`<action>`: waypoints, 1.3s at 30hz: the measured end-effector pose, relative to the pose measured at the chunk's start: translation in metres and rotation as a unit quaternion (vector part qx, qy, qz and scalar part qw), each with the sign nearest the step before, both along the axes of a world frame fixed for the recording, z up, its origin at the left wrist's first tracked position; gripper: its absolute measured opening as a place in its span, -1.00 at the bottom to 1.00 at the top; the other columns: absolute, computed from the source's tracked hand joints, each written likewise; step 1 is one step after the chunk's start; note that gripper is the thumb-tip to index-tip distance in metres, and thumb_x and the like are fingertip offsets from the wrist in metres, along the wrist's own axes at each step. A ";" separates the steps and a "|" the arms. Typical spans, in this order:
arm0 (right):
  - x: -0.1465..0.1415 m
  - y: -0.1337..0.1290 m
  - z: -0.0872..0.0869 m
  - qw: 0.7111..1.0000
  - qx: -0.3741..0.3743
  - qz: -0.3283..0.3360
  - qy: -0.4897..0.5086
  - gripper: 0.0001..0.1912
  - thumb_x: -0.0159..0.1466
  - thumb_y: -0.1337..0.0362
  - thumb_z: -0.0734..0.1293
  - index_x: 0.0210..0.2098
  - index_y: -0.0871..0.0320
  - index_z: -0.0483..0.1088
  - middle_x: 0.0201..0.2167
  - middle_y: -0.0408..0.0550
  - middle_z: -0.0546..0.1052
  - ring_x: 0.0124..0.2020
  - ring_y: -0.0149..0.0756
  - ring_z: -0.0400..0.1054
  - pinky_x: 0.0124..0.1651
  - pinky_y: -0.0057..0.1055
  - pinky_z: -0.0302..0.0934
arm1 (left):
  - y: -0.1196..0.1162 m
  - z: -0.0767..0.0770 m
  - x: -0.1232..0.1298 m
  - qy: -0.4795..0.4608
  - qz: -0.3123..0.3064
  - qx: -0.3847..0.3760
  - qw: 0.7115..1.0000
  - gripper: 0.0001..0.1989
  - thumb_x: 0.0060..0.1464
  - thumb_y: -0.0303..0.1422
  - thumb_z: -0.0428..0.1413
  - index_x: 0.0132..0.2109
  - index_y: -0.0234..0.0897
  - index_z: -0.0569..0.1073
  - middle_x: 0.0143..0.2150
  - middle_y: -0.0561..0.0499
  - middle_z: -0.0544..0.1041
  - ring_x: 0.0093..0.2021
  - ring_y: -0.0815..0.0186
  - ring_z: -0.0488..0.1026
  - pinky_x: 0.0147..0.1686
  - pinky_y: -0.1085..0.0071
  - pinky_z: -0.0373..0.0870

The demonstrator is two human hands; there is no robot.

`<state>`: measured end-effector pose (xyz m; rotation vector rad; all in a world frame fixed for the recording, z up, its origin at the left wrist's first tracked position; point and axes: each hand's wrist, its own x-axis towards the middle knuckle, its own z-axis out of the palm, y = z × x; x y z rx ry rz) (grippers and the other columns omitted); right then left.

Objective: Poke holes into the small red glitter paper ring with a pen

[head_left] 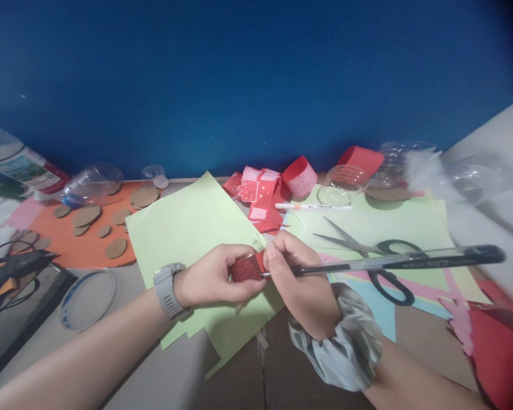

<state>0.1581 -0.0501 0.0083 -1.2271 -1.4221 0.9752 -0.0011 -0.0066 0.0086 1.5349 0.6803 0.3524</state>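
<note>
A left hand [216, 279] grips a small, dark-patterned red piece [245, 269] between thumb and fingers above a pale green sheet [196, 228] on a cluttered tabletop [139, 364], while a right hand [299, 285], its fingers closed on a long black pen [385, 262], brings the tip to the piece's edge; whether tip and piece touch cannot be told. The left wrist wears a grey watch [170, 290], the right a pale scrunchie [340, 341]. Beyond the hands, red and pink paper cutouts [263, 196] stand near a white marker [314, 206]. Scissors [392, 288] lie with blades apart on coloured sheets, partly behind the pen. On the left, brown discs [86, 216] are scattered over an orange sheet [85, 245], with a clear plastic bottle [96, 182] on its side at the sheet's far edge. A blue wall [256, 85] rises behind.
</note>
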 end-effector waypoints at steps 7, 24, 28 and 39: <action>0.000 0.000 0.000 1.000 -0.001 -0.003 0.003 -0.73 0.26 0.41 0.13 -0.56 0.12 0.08 -0.64 -0.29 0.09 -0.59 -0.49 -0.01 -0.55 -0.50 -0.04 | 0.000 0.000 -0.001 -0.011 0.004 -0.030 0.999 -0.83 0.07 -0.36 0.13 -0.35 -0.36 0.31 -0.58 0.09 0.38 -0.61 0.46 0.38 -0.62 0.60 0.29; 0.000 0.000 -0.001 1.000 0.002 0.009 0.011 -0.74 0.27 0.41 0.14 -0.55 0.12 0.08 -0.63 -0.29 0.11 -0.58 -0.49 0.02 -0.53 -0.50 -0.02 | -0.001 -0.001 -0.001 -0.016 0.000 -0.032 0.999 -0.82 0.09 -0.36 0.14 -0.35 -0.36 0.30 -0.59 0.10 0.37 -0.62 0.48 0.38 -0.64 0.62 0.28; -0.001 0.000 0.000 1.000 -0.004 0.000 0.006 -0.72 0.28 0.38 0.13 -0.56 0.12 0.08 -0.64 -0.28 0.09 -0.59 -0.49 0.01 -0.53 -0.49 -0.03 | -0.001 -0.001 -0.001 -0.017 0.002 -0.036 0.999 -0.83 0.09 -0.36 0.14 -0.34 -0.36 0.31 -0.57 0.10 0.37 -0.61 0.48 0.38 -0.63 0.61 0.29; 0.001 0.000 -0.001 1.000 -0.005 0.008 0.002 -0.72 0.28 0.40 0.13 -0.56 0.12 0.07 -0.64 -0.29 0.08 -0.59 -0.48 -0.01 -0.54 -0.49 -0.05 | 0.000 0.000 0.000 -0.009 0.002 -0.031 0.999 -0.82 0.09 -0.34 0.14 -0.35 -0.35 0.29 -0.59 0.09 0.38 -0.62 0.48 0.37 -0.64 0.62 0.28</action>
